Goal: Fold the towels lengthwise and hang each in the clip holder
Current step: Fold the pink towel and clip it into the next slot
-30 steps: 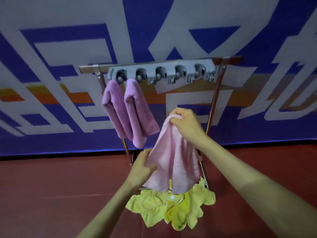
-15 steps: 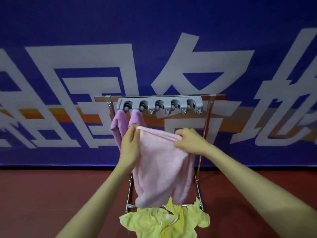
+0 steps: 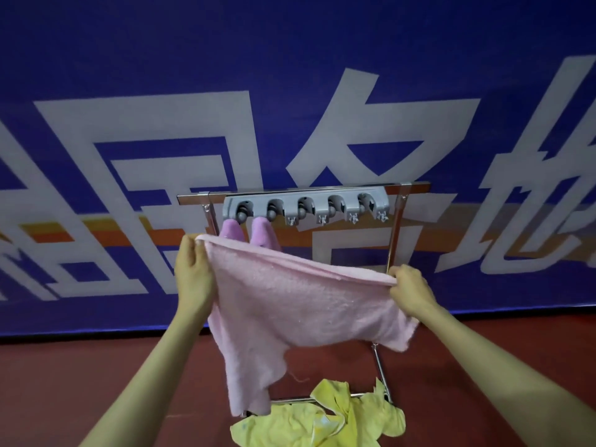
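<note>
While the pink towel [image 3: 290, 304] hangs spread between both hands in front of the stand [image 3: 394, 240], the step in hand appears to be the lengthwise fold. The left hand [image 3: 193, 275] pinches the towel's upper left corner, fingers curled over the hem. The right hand [image 3: 411, 290] pinches the upper edge at its far right end, lower than the left, so the hem slopes down to the right. The cloth hangs free below them, its lower edge uneven.

Behind it, the grey clip holder [image 3: 306, 208] runs along the stand's top bar. Its two leftmost clips grip the purple towels [image 3: 230, 230], one apiece; the three clips toward the right end are vacant. A heap of yellow towels [image 3: 322, 421] lies at the stand's bottom rail.

Judged from this, two towels are hung and several remain. The next move likely calls for bringing the two pinched ends together so the cloth halves along its length. The fold would then need gathering narrow enough to press up into the third clip from the left.
</note>
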Motion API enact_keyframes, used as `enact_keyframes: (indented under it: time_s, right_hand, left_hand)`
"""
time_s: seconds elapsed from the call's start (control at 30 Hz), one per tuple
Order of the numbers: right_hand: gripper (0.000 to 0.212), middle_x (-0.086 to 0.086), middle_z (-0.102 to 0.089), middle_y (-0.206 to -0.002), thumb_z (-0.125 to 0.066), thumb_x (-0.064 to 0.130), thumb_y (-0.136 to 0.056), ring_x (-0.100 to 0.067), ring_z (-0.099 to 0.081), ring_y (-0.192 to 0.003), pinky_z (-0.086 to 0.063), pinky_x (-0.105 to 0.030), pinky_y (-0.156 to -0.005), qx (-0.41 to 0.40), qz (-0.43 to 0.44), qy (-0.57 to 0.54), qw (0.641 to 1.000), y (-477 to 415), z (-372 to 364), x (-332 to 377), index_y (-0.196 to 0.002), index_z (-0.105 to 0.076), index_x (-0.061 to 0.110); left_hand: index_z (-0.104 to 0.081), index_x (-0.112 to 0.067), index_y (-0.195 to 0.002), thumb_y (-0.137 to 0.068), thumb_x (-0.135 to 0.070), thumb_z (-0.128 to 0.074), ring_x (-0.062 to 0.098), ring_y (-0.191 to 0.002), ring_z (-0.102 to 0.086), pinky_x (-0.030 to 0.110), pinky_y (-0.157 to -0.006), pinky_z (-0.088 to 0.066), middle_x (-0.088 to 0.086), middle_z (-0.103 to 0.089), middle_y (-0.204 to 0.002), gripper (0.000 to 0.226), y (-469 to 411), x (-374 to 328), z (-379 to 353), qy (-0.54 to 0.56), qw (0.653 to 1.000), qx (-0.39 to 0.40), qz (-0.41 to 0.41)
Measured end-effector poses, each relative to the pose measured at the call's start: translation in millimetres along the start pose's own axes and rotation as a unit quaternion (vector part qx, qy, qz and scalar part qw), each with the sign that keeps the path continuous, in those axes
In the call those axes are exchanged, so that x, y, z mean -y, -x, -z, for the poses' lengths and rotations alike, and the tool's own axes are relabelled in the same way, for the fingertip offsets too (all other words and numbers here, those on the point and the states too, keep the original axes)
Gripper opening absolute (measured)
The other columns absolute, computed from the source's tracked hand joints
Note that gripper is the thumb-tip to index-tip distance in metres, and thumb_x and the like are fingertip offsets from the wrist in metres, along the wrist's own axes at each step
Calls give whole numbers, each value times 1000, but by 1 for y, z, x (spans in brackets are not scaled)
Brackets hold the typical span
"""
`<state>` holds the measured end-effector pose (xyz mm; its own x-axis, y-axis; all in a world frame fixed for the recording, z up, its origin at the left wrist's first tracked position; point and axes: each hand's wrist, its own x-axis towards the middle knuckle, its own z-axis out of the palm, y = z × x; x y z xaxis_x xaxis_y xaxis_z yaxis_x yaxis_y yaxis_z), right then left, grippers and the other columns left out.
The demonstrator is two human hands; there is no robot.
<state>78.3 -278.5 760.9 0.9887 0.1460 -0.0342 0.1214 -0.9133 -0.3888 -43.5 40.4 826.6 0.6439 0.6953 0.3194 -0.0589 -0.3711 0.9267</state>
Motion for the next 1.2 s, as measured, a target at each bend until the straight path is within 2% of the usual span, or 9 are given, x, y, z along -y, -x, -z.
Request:
enact_keyframes:
  time_s: [0.17,0.37,0.43,0.57,0.67,0.8,0.9,1.0,1.2]
  right_hand:
    - [17,-15,-60,-93,-48,-5,-81,-36,-58,-84,-48,-41,-66,-34,-55,-92,994,-23,5,4,-85,-51,11]
    - [25,-8,-63,-77,-45,-10,-83,-18,-56,-71,-44,-17,-50,-17,-30,-346,938,-28,26,40,-83,-66,3]
    - [26,-8,-62,-78,-43,-6,-86,-16,-53,-71,-41,-22,-55,-12,-30,-383,923,-28,27,54,-87,-67,2]
    - [22,-10,-54,-72,-44,4,-87,-18,-46,-69,-29,-28,-58,21,-4,-366,931,-28,24,83,-85,-65,-1]
    - [23,-8,-46,-70,-46,11,-87,-16,-40,-68,-27,-30,-61,66,80,-319,942,-21,24,105,-79,-55,-9]
    - [32,-5,-44,-63,-53,24,-77,-15,-39,-62,-28,-30,-58,113,133,-274,946,-7,18,121,-70,-54,-7]
    - [25,-4,-39,-60,-55,21,-75,-15,-36,-59,-28,-30,-57,132,119,-292,940,-3,20,125,-61,-52,1]
    - [28,-1,-33,-55,-56,9,-76,-15,-32,-56,-27,-30,-55,143,92,-319,932,-4,25,121,-54,-41,17]
    - [31,4,-40,-45,-59,1,-65,-13,-37,-47,-30,-23,-47,156,50,-335,928,1,39,104,-45,-42,17]
  left_hand:
    - [-40,-7,-84,-102,-18,-29,12,-61,-41,28,-56,-33,2,-48,-72,24,-15,33,4,-90,995,43,8]
    - [-37,-7,-68,-98,-23,-42,21,-63,-36,36,-55,-29,9,-44,-64,34,-24,53,-3,-125,986,103,37]
    - [-43,-5,-68,-93,-26,-53,24,-64,-44,36,-57,-36,8,-50,-63,34,-23,58,-6,-171,973,151,33]
    - [-57,-11,-96,-83,-22,-69,11,-82,-56,13,-65,-42,1,-58,-95,21,-13,61,-23,-158,948,275,21]
    - [-55,-15,-112,-82,-25,-71,13,-102,-55,20,-87,-44,0,-55,-114,35,-1,51,-40,-87,931,355,9]
    - [-57,-14,-115,-86,-20,-69,5,-104,-60,14,-88,-46,-4,-62,-113,32,16,28,-60,-5,913,408,29]
    - [-63,-8,-104,-88,-22,-66,8,-93,-61,25,-88,-51,-1,-67,-99,21,29,19,-70,41,887,457,41]
    - [-64,-6,-97,-84,-31,-68,12,-90,-62,44,-97,-49,3,-68,-92,28,39,15,-78,39,882,468,31]
    - [-66,-12,-95,-84,-41,-62,20,-92,-68,49,-91,-51,8,-72,-95,31,63,0,-98,29,895,446,4]
